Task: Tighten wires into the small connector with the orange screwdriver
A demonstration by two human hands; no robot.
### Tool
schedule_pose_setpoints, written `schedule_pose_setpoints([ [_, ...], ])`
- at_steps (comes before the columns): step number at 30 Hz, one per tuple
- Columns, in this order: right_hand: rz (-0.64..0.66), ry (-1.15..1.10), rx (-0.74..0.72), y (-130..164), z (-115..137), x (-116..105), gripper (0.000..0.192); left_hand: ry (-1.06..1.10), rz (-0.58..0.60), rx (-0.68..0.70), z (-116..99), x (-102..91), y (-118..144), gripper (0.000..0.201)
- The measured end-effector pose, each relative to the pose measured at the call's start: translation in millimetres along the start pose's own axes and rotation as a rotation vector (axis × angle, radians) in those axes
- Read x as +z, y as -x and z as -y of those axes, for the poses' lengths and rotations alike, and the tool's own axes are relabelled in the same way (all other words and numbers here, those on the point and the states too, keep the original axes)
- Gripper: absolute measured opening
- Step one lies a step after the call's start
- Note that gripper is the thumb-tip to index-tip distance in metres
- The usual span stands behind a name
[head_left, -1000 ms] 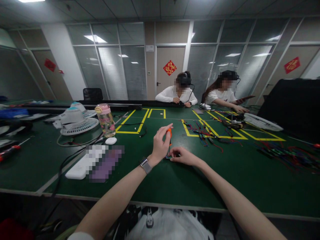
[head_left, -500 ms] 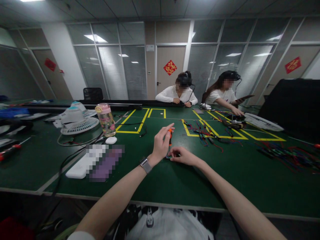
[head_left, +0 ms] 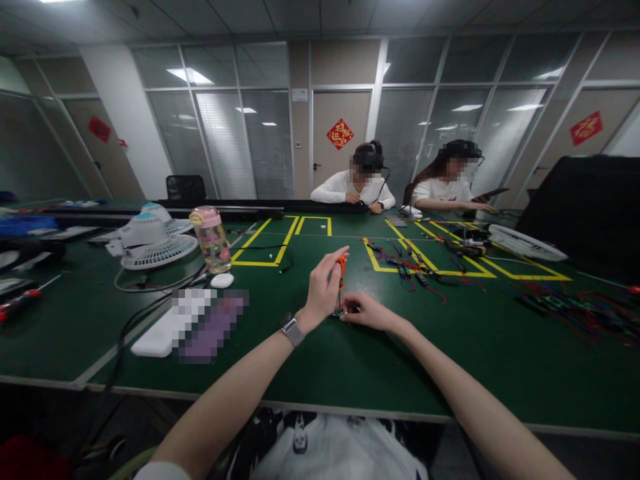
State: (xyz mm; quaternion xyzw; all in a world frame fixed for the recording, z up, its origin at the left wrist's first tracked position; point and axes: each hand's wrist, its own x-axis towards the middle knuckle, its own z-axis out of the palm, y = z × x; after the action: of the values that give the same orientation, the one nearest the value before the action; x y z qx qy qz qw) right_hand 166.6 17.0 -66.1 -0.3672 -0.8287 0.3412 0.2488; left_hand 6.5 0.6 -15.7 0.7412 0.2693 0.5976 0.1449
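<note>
One driver (head_left: pixel 342 265), upright over the board (head_left: pixel 337 314), slightly rotated since a moment ago, so turning seems under way: my left fingers (head_left: pixel 328 262) clamped on it, right fingers (head_left: pixel 349 318) pinching the board.

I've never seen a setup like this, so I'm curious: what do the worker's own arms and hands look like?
The left hand and right hand are bare, without gloves. A watch with a silvery band circles the left wrist, and a white sleeve edge shows on the left arm. The right arm shows no sleeve, and neither forearm has cables.
</note>
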Motion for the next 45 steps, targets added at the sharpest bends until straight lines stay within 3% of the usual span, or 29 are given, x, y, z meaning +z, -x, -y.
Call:
schedule_pose_setpoints([
  [10,0.060,0.027,-0.118,-1,-9,-2,0.016,-0.134,-0.095,0.024,-5,-0.3,-1,0.020],
  [15,0.082,0.053,-0.125,-1,-11,-4,0.026,-0.072,-0.033,0.024,-2,-1.1,2,0.035],
  [19,0.097,0.037,-0.136,-1,-10,-4,0.032,-0.073,-0.030,0.006,-2,-0.8,2,0.036],
  [29,0.088,0.024,-0.130,-2,-10,-4,0.033,-0.179,-0.082,0.023,-5,1.0,1,0.021],
  [37,0.080,0.014,-0.140,-2,-10,-3,0.029,-0.028,-0.006,0.006,-1,3.8,2,0.037],
  [45,0.077,0.014,-0.120,-1,-10,-3,0.030,-0.198,-0.103,0.054,-5,2.5,2,0.024],
])
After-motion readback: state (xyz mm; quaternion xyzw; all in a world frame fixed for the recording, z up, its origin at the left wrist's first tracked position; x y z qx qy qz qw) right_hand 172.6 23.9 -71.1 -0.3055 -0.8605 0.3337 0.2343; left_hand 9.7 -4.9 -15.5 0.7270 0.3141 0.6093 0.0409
